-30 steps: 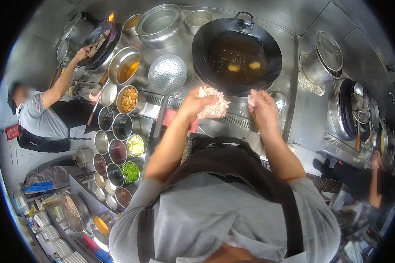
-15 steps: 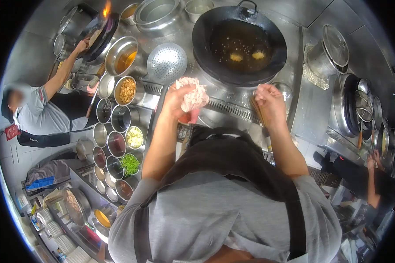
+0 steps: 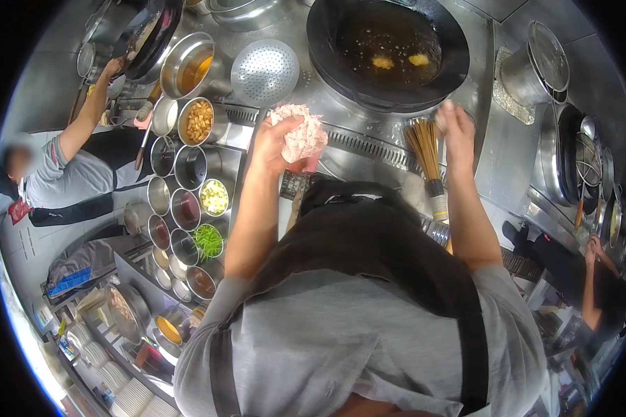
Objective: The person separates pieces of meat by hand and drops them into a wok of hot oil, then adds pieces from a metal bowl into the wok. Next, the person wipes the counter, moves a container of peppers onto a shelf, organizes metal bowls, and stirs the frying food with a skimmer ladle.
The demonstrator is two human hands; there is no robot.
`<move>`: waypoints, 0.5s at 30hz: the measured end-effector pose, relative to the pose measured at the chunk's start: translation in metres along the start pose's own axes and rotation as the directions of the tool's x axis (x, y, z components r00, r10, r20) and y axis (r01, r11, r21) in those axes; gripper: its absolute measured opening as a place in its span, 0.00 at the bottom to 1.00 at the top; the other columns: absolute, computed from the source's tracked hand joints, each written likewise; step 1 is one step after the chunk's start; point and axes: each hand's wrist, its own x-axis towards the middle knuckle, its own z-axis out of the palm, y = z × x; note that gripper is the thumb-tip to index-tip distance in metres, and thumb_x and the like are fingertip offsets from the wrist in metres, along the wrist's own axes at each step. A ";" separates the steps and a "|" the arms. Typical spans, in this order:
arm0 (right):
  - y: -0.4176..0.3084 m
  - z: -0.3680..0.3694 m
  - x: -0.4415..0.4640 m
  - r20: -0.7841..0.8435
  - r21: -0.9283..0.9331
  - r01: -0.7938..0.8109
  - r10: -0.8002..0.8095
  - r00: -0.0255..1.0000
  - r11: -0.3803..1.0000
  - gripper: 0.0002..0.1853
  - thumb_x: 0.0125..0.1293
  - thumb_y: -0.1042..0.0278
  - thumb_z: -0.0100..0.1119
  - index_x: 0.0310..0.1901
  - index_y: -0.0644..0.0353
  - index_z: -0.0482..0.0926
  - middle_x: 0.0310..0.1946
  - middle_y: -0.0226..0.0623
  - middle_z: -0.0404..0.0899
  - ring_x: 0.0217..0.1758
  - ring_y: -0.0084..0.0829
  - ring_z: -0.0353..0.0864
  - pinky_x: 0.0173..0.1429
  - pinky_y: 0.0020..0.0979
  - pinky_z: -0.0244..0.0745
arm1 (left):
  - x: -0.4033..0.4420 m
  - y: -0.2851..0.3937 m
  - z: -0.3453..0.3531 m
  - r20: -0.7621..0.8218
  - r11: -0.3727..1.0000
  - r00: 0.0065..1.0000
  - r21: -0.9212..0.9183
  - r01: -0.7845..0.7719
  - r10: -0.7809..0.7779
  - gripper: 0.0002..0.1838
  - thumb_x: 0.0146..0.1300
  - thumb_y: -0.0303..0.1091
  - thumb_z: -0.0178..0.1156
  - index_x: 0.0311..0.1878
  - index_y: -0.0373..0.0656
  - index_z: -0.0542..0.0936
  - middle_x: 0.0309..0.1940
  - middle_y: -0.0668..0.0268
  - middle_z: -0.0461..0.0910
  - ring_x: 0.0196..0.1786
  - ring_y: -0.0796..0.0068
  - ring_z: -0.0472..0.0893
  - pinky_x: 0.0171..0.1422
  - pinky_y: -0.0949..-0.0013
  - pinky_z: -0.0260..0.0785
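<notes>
My left hand (image 3: 271, 146) is closed around a clump of pale pink raw meat (image 3: 304, 135), held over the front edge of the steel stove top. On the right, my right hand (image 3: 456, 135) is raised just below the rim of a black wok (image 3: 389, 103), its fingers drawn together and slightly blurred. Whatever is between those fingertips cannot be made out. Dark oil (image 3: 368, 31) bubbles in the wok, and two golden fried pieces (image 3: 382, 62) float in it. A bamboo wok brush (image 3: 424, 149) stands beside my right hand, apparently not gripped.
A perforated skimmer (image 3: 264, 71) lies left of the wok. Steel pots include one of brown chunks (image 3: 198, 121), one of chopped greens (image 3: 207, 240) and one of amber liquid (image 3: 191, 73). A co-worker (image 3: 69, 170) handles another wok at left; another person (image 3: 570, 278) stands at right.
My right hand has moved to the right and slightly up, uncovering the bamboo brush. My left hand still holds the meat. The view has shifted, and the flame at the co-worker's wok no longer shows.
</notes>
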 end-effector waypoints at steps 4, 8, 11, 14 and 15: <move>0.010 0.009 0.030 0.114 -0.059 0.190 -0.182 0.977 0.980 0.27 0.64 0.63 0.58 0.62 0.68 0.67 0.35 0.37 0.83 0.39 0.23 0.82 0.38 0.24 0.76 | -0.002 -0.002 -0.006 -0.043 0.999 0.999 0.034 0.006 -0.004 0.11 0.57 0.23 0.57 0.44 0.34 0.76 0.34 0.58 0.81 0.35 0.65 0.83 0.41 0.63 0.79; -0.007 0.015 0.059 0.157 -0.481 0.109 -0.037 0.987 0.870 0.21 0.61 0.63 0.60 0.54 0.63 0.75 0.31 0.40 0.83 0.36 0.30 0.83 0.38 0.31 0.76 | -0.008 -0.002 -0.010 -0.034 1.000 0.999 0.021 -0.003 0.004 0.12 0.57 0.24 0.57 0.45 0.34 0.75 0.35 0.58 0.81 0.35 0.65 0.83 0.41 0.63 0.78; 0.013 0.015 0.093 0.283 -0.780 0.303 -0.123 0.951 0.548 0.17 0.59 0.62 0.61 0.48 0.60 0.79 0.34 0.43 0.84 0.37 0.38 0.83 0.42 0.39 0.75 | -0.012 -0.002 -0.015 -0.059 0.999 0.998 0.025 -0.021 0.022 0.12 0.57 0.24 0.58 0.45 0.35 0.75 0.35 0.58 0.81 0.35 0.65 0.83 0.41 0.63 0.78; 0.017 0.019 0.104 0.268 -0.754 0.346 -0.220 0.938 0.559 0.15 0.58 0.64 0.61 0.46 0.61 0.80 0.40 0.45 0.82 0.40 0.42 0.83 0.47 0.40 0.75 | -0.017 0.000 -0.017 -0.024 0.999 0.999 0.011 -0.045 0.045 0.16 0.57 0.25 0.58 0.49 0.35 0.73 0.37 0.59 0.80 0.36 0.66 0.82 0.41 0.65 0.78; 0.020 0.019 0.105 0.240 -0.708 0.388 -0.316 0.918 0.590 0.15 0.58 0.64 0.61 0.46 0.61 0.80 0.41 0.45 0.82 0.41 0.41 0.83 0.47 0.39 0.75 | -0.017 0.000 -0.019 -0.007 0.998 0.998 -0.002 -0.066 0.066 0.17 0.58 0.25 0.58 0.51 0.36 0.72 0.37 0.59 0.80 0.36 0.66 0.82 0.41 0.65 0.78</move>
